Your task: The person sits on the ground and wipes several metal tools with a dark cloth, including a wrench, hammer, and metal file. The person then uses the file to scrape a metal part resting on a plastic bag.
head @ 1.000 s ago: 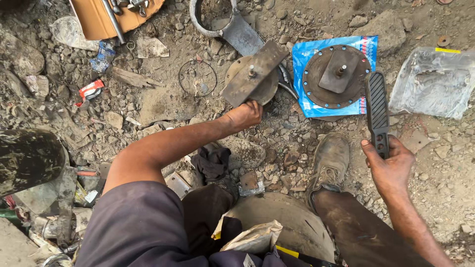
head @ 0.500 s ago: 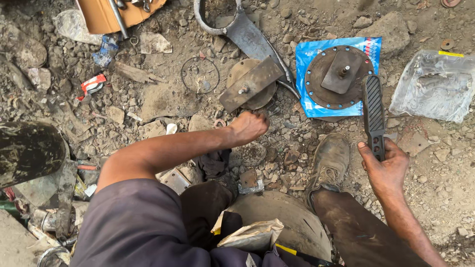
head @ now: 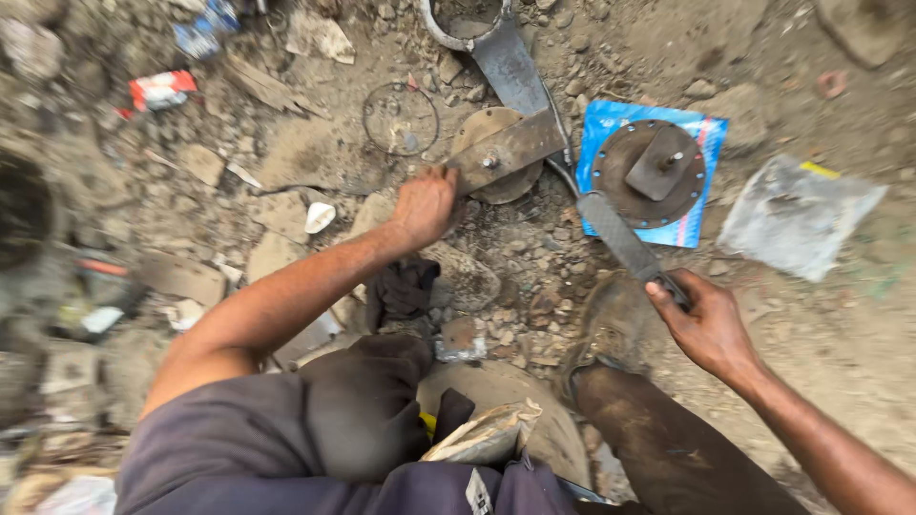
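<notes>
My left hand [head: 423, 205] reaches forward over the dirt and grips the near end of a rusty flat metal bar [head: 506, 150] that lies across a round rusty disc [head: 489, 143]. My right hand [head: 706, 324] is closed around the handle of a long flat file [head: 620, 234], whose dark blade points up and left toward the bar. Beyond the file's tip, a round flanged metal plate [head: 651, 174] with a block on top rests on a blue plastic bag [head: 701, 129].
A thin wire ring [head: 401, 119] lies left of the disc. A metal clamp ring with a flat arm [head: 482, 33] sits at the top. A grey plastic sheet [head: 797, 215] lies right. Stones, scraps and a dark rag [head: 403, 288] litter the ground; my shoe [head: 611, 319] is below the file.
My left hand let go of the bar, drew back, then took its near end again. My right hand tilted the file from upright to pointing up-left. The view shifted down.
</notes>
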